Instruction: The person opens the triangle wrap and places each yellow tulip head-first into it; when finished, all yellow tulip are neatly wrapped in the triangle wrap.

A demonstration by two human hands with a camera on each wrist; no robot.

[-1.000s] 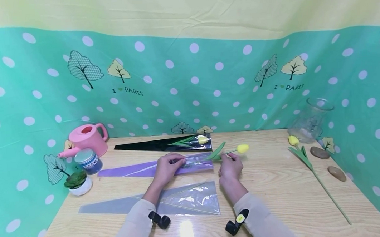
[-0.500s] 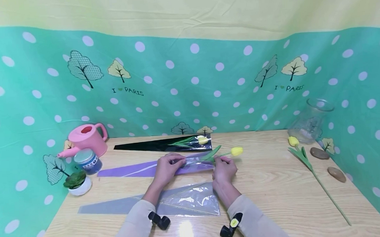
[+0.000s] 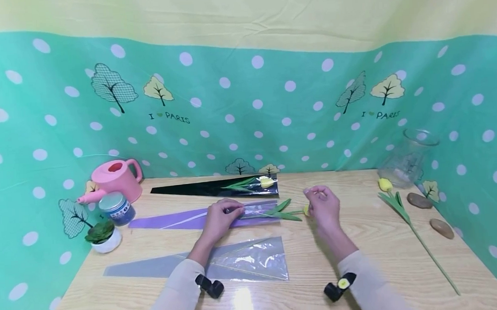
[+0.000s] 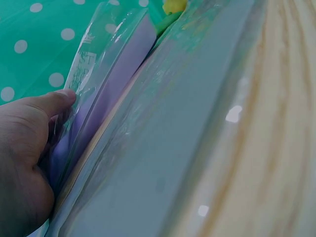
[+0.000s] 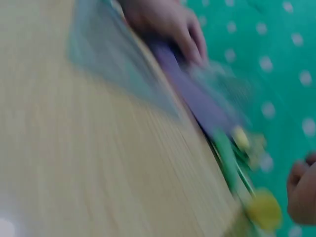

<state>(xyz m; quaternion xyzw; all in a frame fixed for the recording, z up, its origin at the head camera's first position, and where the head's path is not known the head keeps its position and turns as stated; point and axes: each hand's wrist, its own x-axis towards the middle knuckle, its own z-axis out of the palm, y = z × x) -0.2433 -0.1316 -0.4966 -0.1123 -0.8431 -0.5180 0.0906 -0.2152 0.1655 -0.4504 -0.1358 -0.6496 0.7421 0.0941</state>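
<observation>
With a yellow tulip (image 3: 287, 215) stretched along a tapered purple sleeve (image 3: 172, 221) of glossy film, with leaves and bloom past its right edge, over wood-grain tabletop (image 3: 380, 260) reaching toward a loose tulip (image 3: 398, 205) well apart. Flanked by a smooth black sleeve (image 3: 201, 189) behind and a crinkled, translucent gray sleeve (image 3: 250, 263) in front. Pinched at the purple film by the left grip (image 3: 220, 219), left of the leaves; just beside the bloom, with the right grip (image 3: 325, 210) loosely curled, free of it.
</observation>
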